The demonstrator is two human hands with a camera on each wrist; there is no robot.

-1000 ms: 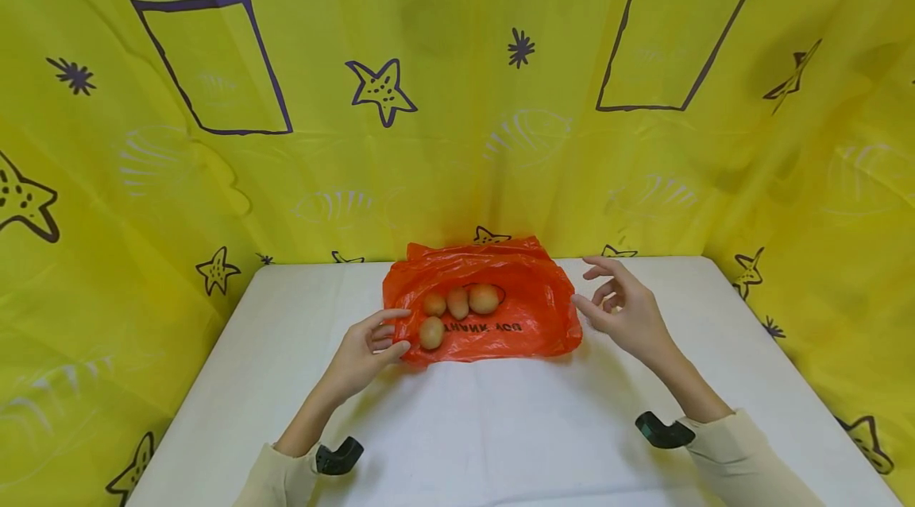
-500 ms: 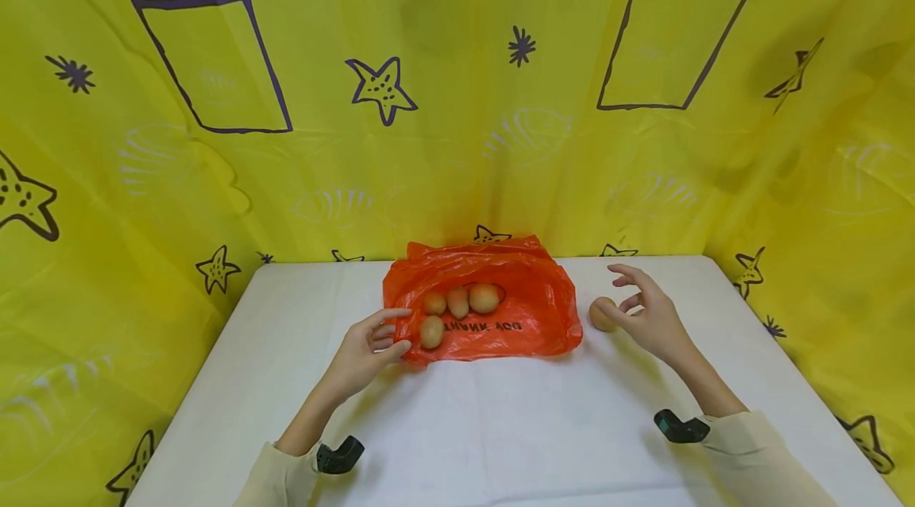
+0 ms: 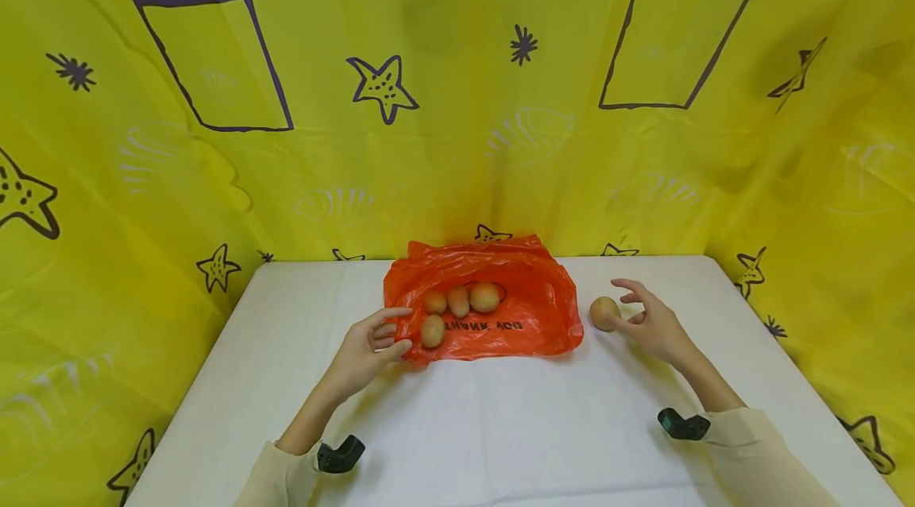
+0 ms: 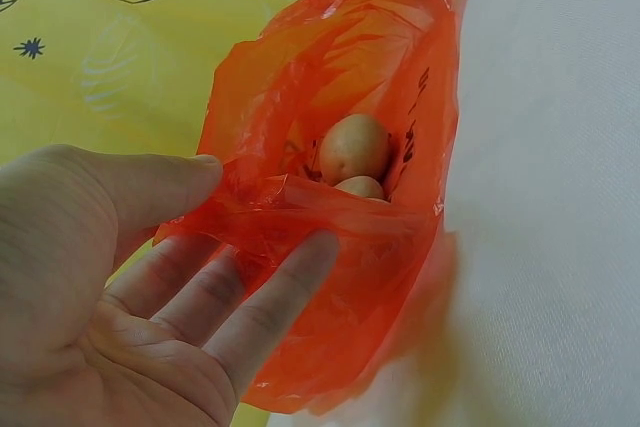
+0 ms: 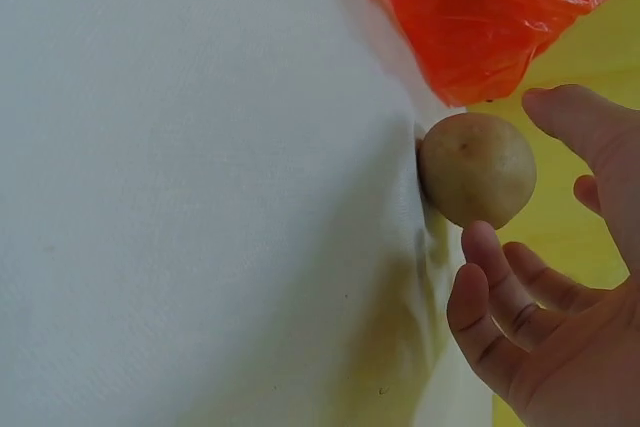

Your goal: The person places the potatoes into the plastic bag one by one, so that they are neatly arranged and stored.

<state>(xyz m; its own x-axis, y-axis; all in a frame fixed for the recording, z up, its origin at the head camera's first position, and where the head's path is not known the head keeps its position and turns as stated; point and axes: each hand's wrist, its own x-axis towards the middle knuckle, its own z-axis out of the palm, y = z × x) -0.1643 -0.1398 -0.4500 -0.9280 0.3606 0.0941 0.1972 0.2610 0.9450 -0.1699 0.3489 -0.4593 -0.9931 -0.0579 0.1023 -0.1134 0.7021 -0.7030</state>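
Observation:
A red plastic bag (image 3: 532, 315) lies with its mouth open toward the front and several potatoes inside, one potato (image 3: 432, 331) near the left edge and another potato (image 3: 484, 297) deeper in. My left hand (image 3: 367, 354) holds the left edge of the bag, its thumb and fingers on the crumpled film (image 4: 290, 207). To the right of the bag, a round tan potato (image 5: 478, 170) rests on the white table. My right hand (image 3: 654, 330) is beside that potato, fingers spread and loosely bent around its right side, with a gap between thumb and potato in the right wrist view.
A white cloth covers the table (image 3: 515, 427). A yellow patterned curtain (image 3: 457, 133) encloses the back and both sides, right behind the bag. Each wrist wears a dark camera, such as the right wrist camera (image 3: 682, 423).
My right hand has moved right, away from the bag's right edge, and come down beside the loose potato, which now shows. The left hand and the bag stay in place.

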